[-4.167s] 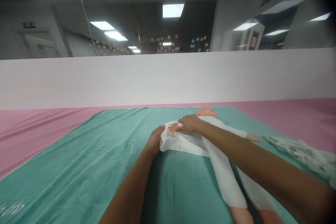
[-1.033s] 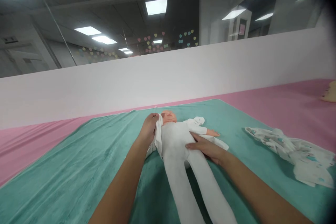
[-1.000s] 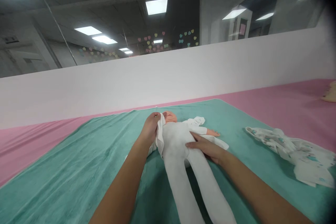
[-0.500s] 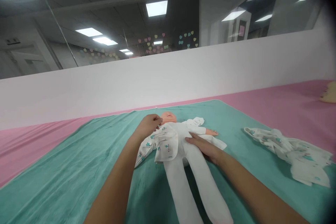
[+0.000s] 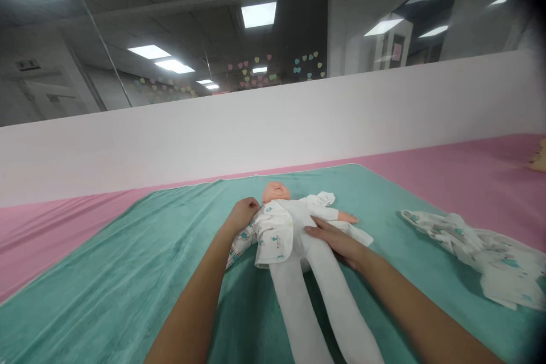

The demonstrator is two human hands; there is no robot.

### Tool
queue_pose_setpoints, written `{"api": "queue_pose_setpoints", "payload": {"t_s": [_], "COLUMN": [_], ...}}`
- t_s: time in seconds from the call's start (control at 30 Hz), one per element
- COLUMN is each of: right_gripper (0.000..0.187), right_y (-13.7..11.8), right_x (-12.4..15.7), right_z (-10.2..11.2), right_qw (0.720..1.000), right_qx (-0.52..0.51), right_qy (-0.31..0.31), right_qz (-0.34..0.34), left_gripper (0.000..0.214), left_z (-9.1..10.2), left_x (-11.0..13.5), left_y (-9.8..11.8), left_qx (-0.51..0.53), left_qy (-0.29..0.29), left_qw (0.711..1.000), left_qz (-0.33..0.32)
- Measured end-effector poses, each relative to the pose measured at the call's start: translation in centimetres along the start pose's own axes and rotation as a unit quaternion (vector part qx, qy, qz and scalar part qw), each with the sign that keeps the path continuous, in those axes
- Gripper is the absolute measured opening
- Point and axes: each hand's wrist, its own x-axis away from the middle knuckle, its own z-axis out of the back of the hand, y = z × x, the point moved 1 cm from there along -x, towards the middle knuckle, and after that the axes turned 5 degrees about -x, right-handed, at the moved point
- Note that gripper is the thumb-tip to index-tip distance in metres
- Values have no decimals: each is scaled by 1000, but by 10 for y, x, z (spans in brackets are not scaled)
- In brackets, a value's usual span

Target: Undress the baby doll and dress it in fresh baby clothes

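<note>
Pale vinyl baby doll (image 5: 276,192) in a white footed bodysuit (image 5: 294,301) — on its back on a teal plush blanket (image 5: 106,284), a white teal-printed cotton garment (image 5: 273,236) draped across the chest. Left hand (image 5: 241,216) at the garment's upper edge beside the doll's shoulder, fingers (image 5: 251,203) curled, grip on the cloth impossible to confirm; right hand (image 5: 335,242) flat and open on the doll's hip, holding nothing — a steadying contact, well suited to keeping the body from shifting under the cloth. Crumpled matching cloth (image 5: 482,256) on the blanket, well off to the right.
</note>
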Motion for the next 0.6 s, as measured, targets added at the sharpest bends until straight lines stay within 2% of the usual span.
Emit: {"api": "queue_pose_setpoints", "payload": {"t_s": [0.17, 0.37, 0.6], "right_gripper": [58, 59, 65], "right_y": [-12, -14, 0], "right_x": [8, 9, 0], "right_z": [-12, -21, -11], "right_qw": [999, 997, 1000], "right_qx": [-7, 6, 5], "right_qy": [-35, -69, -20], "right_qz": [10, 17, -2], "left_gripper": [16, 16, 16], "left_z": [-5, -15, -29], "left_x": [-6, -4, 0], "left_y": [-6, 9, 22], "left_qx": [-8, -17, -50], "left_qy": [55, 90, 110], "left_qw": [998, 995, 991], "left_qz": [-4, -36, -53]}}
